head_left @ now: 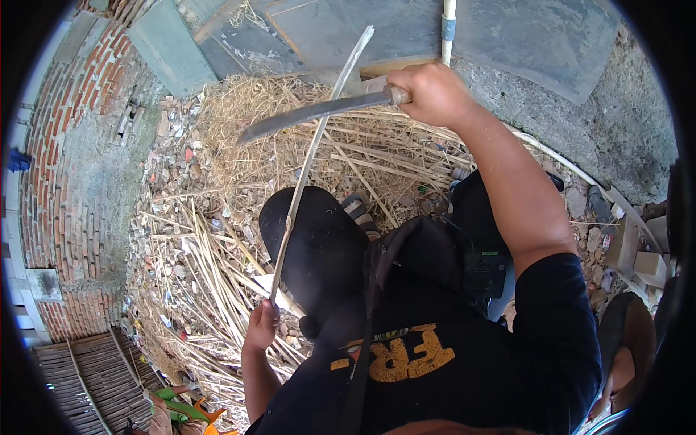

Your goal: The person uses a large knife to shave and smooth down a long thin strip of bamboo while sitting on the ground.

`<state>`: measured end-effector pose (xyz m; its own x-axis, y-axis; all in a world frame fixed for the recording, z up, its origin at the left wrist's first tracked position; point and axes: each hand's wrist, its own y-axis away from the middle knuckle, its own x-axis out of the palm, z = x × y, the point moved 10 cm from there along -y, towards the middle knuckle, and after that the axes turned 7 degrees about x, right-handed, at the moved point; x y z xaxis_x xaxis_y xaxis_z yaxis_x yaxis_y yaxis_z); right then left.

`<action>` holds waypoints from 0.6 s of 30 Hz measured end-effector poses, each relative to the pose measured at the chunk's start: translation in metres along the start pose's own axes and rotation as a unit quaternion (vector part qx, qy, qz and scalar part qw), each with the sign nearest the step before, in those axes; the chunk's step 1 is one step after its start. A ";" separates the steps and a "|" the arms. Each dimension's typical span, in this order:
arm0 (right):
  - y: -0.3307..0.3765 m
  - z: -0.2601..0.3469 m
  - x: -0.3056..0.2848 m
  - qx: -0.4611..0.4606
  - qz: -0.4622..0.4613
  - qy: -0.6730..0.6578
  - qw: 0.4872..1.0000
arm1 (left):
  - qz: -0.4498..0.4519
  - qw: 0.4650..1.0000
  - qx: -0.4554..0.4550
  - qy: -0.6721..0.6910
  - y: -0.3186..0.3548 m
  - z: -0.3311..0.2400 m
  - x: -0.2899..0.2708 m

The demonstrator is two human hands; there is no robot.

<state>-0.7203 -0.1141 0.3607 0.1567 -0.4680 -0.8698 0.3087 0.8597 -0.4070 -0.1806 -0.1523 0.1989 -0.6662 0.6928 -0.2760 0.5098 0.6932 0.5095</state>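
Observation:
My right hand (435, 94), raised at the upper right, is closed around the handle of a machete (297, 118). Its long dark blade points left, crossing the upper part of a thin split bamboo stick (305, 170) in the picture; I cannot tell whether the two touch. The lower end of that stick is gripped in my left hand (261, 326), and it slants upward past my black-clad knee (312, 239). Part of a foot in a striped sandal (358, 210) shows beyond the knee.
Many bamboo strips (217, 279) lie over rubble on the left. Straw-like shavings (246, 130) heap up ahead. A brick wall (72, 181) stands left, a grey wall (623, 123) right, with a white pipe (448, 32). Another person in green (174, 406) is partly visible lower left.

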 end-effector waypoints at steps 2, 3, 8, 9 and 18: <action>-0.002 -0.011 0.016 0.025 0.047 0.010 0.998 | 0.013 0.999 -0.024 0.020 0.000 0.002 0.002; -0.003 -0.018 0.024 0.039 0.072 0.016 0.997 | 0.011 0.999 -0.035 0.020 0.001 0.002 0.003; -0.004 -0.075 0.017 0.204 0.013 -0.034 0.978 | -0.051 0.992 0.059 -0.102 0.008 -0.035 -0.015; -0.003 -0.079 0.013 0.223 0.016 -0.036 0.974 | -0.076 0.980 0.105 -0.153 0.010 -0.057 -0.013; 0.005 -0.024 0.016 0.161 0.043 -0.295 0.941 | -0.207 0.736 0.262 -0.589 0.014 -0.250 -0.035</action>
<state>-0.7391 -0.1124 0.3385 0.6589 -0.5126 -0.5505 0.5239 0.8379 -0.1531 -0.2867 -0.2164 0.4196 -0.0467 -0.1202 -0.9917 0.7414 0.6611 -0.1151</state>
